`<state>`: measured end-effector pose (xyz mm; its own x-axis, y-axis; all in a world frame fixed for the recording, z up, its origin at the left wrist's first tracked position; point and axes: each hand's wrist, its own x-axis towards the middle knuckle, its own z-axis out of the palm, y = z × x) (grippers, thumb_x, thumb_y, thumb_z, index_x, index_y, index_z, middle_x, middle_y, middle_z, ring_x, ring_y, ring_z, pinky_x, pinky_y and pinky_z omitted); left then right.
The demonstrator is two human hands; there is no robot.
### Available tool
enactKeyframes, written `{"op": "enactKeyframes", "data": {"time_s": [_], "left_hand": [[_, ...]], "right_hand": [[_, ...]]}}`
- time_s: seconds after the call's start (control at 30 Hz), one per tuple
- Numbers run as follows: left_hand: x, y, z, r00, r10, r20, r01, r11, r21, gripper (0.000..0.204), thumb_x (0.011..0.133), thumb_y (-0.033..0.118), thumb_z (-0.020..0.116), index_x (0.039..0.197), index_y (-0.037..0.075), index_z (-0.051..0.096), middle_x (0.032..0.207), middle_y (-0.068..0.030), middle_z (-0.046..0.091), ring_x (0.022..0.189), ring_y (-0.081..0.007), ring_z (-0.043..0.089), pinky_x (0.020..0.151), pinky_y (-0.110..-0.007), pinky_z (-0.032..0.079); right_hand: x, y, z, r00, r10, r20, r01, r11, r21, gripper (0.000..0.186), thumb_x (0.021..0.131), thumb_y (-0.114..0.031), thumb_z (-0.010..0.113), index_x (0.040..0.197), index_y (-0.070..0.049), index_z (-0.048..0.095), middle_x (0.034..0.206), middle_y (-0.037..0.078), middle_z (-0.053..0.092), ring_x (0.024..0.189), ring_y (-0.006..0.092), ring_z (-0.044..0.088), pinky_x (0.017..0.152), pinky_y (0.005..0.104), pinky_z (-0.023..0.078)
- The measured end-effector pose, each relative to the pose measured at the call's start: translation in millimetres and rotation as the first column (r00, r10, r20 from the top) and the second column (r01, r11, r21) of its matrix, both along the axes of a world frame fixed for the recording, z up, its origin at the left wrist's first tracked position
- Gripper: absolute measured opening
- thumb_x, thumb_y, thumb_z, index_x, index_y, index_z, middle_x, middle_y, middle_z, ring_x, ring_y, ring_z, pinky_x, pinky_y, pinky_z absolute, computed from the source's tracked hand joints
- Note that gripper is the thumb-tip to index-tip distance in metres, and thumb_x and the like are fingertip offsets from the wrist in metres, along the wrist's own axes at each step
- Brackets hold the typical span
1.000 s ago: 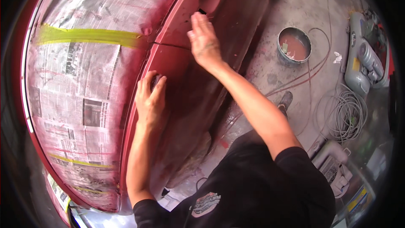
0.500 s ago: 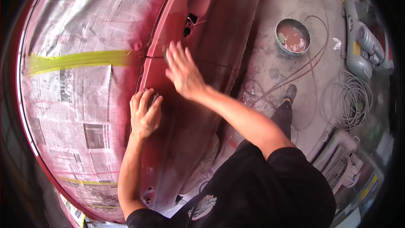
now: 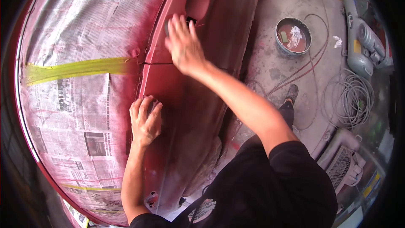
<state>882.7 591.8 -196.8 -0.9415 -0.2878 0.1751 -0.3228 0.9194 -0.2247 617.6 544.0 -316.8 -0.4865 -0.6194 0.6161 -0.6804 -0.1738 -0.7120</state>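
Note:
A red car door panel (image 3: 168, 84) runs up through the middle of the view, with a dark seam crossing it. My right hand (image 3: 185, 52) lies on the panel just below the recessed handle opening (image 3: 197, 2). Its fingers stretch forward, pressing a thin dark pad (image 3: 167, 28), which shows only along their left edge. Nearer to me, my left hand (image 3: 145, 120) rests at the panel's upper edge beside the paper masking. Its fingers curl round a small dark thing (image 3: 152, 105), mostly hidden, whose kind I cannot make out.
Newspaper masking (image 3: 84, 118) with yellow-green tape (image 3: 76, 70) covers the car on the left. On the floor at right stand a bucket (image 3: 277, 46) of reddish water, a coiled hose (image 3: 350, 101) and grey car parts (image 3: 356, 46). My foot (image 3: 291, 93) is beside thin hoses.
My right hand has slid forward along the panel, past the seam toward the handle opening. My left hand stays at nearly the same place. The view has shifted slightly.

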Motion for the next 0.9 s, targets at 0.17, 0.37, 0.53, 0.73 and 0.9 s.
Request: {"op": "enactKeyframes", "data": {"time_s": [0.17,0.37,0.53,0.73,0.9], "left_hand": [[2.6,-1.7,0.2,1.000,0.003,0.008,-0.003,1.000,0.012,0.046,0.077,0.004,0.076,0.122,0.011,0.075,0.139,-0.0177,0.063,0.125,-0.0419,0.059,0.105,-0.058,0.047],[-7.3,-2.3,1.0,1.000,-0.003,-0.017,0.003,1.000,0.015,0.045,0.077,0.002,0.076,0.122,0.011,0.076,0.138,-0.0179,0.063,0.124,-0.0417,0.059,0.104,-0.057,0.048],[-2.5,-1.1,0.5,1.000,0.001,-0.018,0.000,1.000,0.008,0.046,0.077,0.001,0.076,0.122,0.011,0.076,0.138,-0.0176,0.063,0.124,-0.0419,0.059,0.104,-0.057,0.048],[-6.6,-2.6,-0.3,1.000,0.007,-0.010,-0.007,1.000,-0.005,0.045,0.077,0.001,0.076,0.121,0.010,0.076,0.139,-0.0174,0.063,0.125,-0.0418,0.059,0.104,-0.057,0.049],[1.3,-0.5,-3.7,1.000,0.009,-0.005,-0.009,1.000,-0.016,0.045,0.077,0.001,0.076,0.121,0.010,0.076,0.139,-0.0181,0.063,0.126,-0.0421,0.059,0.105,-0.057,0.049]], "right_hand": [[59.8,37.2,-17.4,0.987,0.113,0.114,-0.108,0.993,-0.048,0.071,0.103,-0.022,0.066,0.158,0.013,0.039,0.170,0.034,0.030,0.159,0.0508,0.030,0.129,0.0619,0.026],[1.9,-2.2,-6.7,0.999,0.004,0.044,-0.002,0.999,-0.048,0.069,0.103,-0.023,0.067,0.156,0.013,0.042,0.168,0.033,0.036,0.157,0.0506,0.033,0.128,0.0616,0.027],[87.0,69.3,-50.6,0.962,0.217,0.168,-0.216,0.976,-0.027,0.075,0.102,-0.022,0.069,0.162,0.009,0.037,0.173,0.031,0.028,0.162,0.0479,0.024,0.129,0.0625,0.022],[24.0,31.3,-55.0,0.947,-0.084,0.311,0.064,0.995,0.075,0.068,0.105,-0.020,0.063,0.159,0.012,0.037,0.170,0.034,0.030,0.159,0.0503,0.030,0.127,0.0648,0.027],[50.1,62.9,-67.4,0.984,0.068,0.167,-0.077,0.996,0.052,0.062,0.107,-0.021,0.060,0.158,0.009,0.041,0.170,0.031,0.033,0.159,0.0480,0.031,0.128,0.0641,0.025]]}}
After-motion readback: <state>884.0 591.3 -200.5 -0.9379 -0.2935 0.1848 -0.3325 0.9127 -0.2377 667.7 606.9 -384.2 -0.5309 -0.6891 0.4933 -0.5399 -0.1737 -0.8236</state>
